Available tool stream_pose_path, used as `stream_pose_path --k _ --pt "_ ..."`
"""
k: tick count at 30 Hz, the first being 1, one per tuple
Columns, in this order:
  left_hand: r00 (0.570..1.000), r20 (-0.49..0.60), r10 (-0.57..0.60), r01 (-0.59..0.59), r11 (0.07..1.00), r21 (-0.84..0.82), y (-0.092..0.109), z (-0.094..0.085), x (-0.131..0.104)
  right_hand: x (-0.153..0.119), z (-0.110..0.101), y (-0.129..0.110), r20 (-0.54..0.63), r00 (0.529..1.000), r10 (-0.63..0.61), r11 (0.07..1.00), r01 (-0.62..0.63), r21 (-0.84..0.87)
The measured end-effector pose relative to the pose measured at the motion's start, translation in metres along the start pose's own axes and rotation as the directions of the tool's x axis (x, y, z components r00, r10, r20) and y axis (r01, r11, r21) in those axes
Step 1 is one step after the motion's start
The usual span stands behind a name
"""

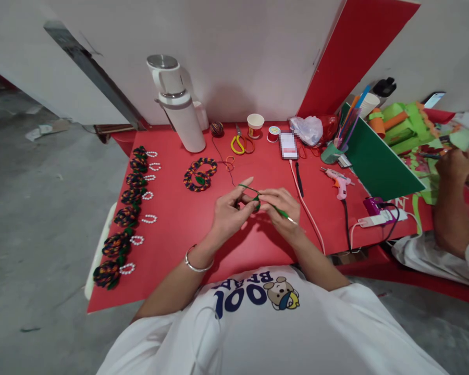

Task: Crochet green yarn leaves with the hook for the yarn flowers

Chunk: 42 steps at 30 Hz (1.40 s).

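My left hand (232, 211) pinches a small piece of green crochet work (257, 202) above the red table, with green yarn (247, 186) running over its raised index finger. In my right hand (282, 211) is a crochet hook (283, 212) with a green grip and a silvery end; its tip meets the green piece between both hands. Beyond my left hand lies a braided multicoloured yarn ring (200, 174) with a green bit in it. A thin dark strand leads from near my fingers back to a multicoloured yarn ball (217, 129).
Several dark yarn bundles (127, 216) with bead loops line the left edge. At the back stand a white thermos (182, 117), scissors (238, 143), a paper cup (255, 125) and a phone (288, 146). A pink glue gun (339, 182) and power strip (379, 219) lie right, near a co-worker's arm (451, 208).
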<state>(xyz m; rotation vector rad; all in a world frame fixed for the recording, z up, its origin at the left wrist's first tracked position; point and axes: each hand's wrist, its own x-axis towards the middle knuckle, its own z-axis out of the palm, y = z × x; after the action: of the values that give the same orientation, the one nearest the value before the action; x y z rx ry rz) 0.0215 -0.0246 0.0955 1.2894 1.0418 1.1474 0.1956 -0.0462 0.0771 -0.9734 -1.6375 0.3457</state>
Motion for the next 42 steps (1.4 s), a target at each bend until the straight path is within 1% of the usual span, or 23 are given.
stream_pose_path --k 2,4,5,7,8,9,10,11,12,14,15,17,21,25,28,35,40,42 --pt "0.999 0.034 0.002 0.000 0.998 -0.057 0.001 0.003 -0.001 -0.003 0.004 0.000 0.010 0.998 -0.061 0.991 0.061 -0.120" --pt "0.996 0.081 -0.033 0.047 0.983 -0.176 0.001 0.004 0.000 -0.007 0.010 0.003 -0.048 0.996 -0.073 0.987 0.066 -0.144" --pt "0.993 0.104 -0.061 0.085 0.967 -0.242 0.001 0.004 0.001 -0.009 0.014 0.004 -0.095 0.992 -0.079 0.991 0.068 -0.116" --pt "0.980 0.152 -0.125 0.172 0.920 -0.353 0.001 0.002 0.004 -0.011 0.021 0.008 -0.194 0.978 -0.079 0.997 0.079 -0.009" --pt "0.971 0.180 -0.157 0.217 0.894 -0.391 0.001 0.001 0.006 -0.010 0.024 0.010 -0.220 0.974 -0.055 0.996 0.069 0.060" --pt "0.960 0.208 -0.185 0.258 0.872 -0.416 0.001 -0.002 0.007 -0.008 0.025 0.013 -0.216 0.976 -0.013 0.990 0.043 0.135" --pt "0.951 0.229 -0.206 0.289 0.856 -0.429 0.002 -0.005 0.009 -0.005 0.024 0.015 -0.183 0.982 0.038 0.977 0.002 0.216" --pt "0.946 0.240 -0.220 0.307 0.849 -0.431 0.003 -0.008 0.010 -0.001 0.022 0.018 -0.120 0.989 0.090 0.954 -0.051 0.294" --pt "0.944 0.239 -0.226 0.311 0.852 -0.422 0.004 -0.011 0.012 0.004 0.018 0.021 -0.032 0.991 0.130 0.925 -0.110 0.364" --pt "0.951 0.220 -0.219 0.290 0.880 -0.377 0.007 -0.017 0.014 0.014 0.007 0.027 0.143 0.977 0.159 0.867 -0.207 0.454" --pt "0.955 0.212 -0.210 0.274 0.896 -0.348 0.008 -0.019 0.015 0.020 0.001 0.029 0.217 0.963 0.163 0.847 -0.249 0.469" --pt "0.958 0.209 -0.196 0.253 0.920 -0.300 0.011 -0.022 0.016 0.029 -0.010 0.033 0.317 0.935 0.160 0.823 -0.304 0.480" --pt "0.955 0.216 -0.203 0.260 0.924 -0.280 0.014 -0.022 0.016 0.040 -0.021 0.039 0.432 0.892 0.134 0.784 -0.362 0.505" --pt "0.951 0.209 -0.228 0.285 0.908 -0.306 0.012 -0.022 0.018 0.041 -0.025 0.047 0.512 0.849 0.130 0.720 -0.436 0.540" --pt "0.951 0.206 -0.230 0.287 0.904 -0.317 0.010 -0.021 0.019 0.042 -0.028 0.052 0.554 0.825 0.113 0.700 -0.462 0.545" --pt "0.956 0.188 -0.224 0.272 0.918 -0.288 0.008 -0.020 0.021 0.055 -0.041 0.049 0.641 0.767 0.038 0.721 -0.465 0.514" --pt "0.960 0.181 -0.211 0.252 0.937 -0.242 0.010 -0.019 0.021 0.059 -0.044 0.043 0.655 0.754 0.052 0.749 -0.463 0.473" --pt "0.963 0.175 -0.206 0.246 0.938 -0.245 0.011 -0.019 0.022 0.058 -0.045 0.039 0.642 0.765 0.059 0.783 -0.434 0.445"
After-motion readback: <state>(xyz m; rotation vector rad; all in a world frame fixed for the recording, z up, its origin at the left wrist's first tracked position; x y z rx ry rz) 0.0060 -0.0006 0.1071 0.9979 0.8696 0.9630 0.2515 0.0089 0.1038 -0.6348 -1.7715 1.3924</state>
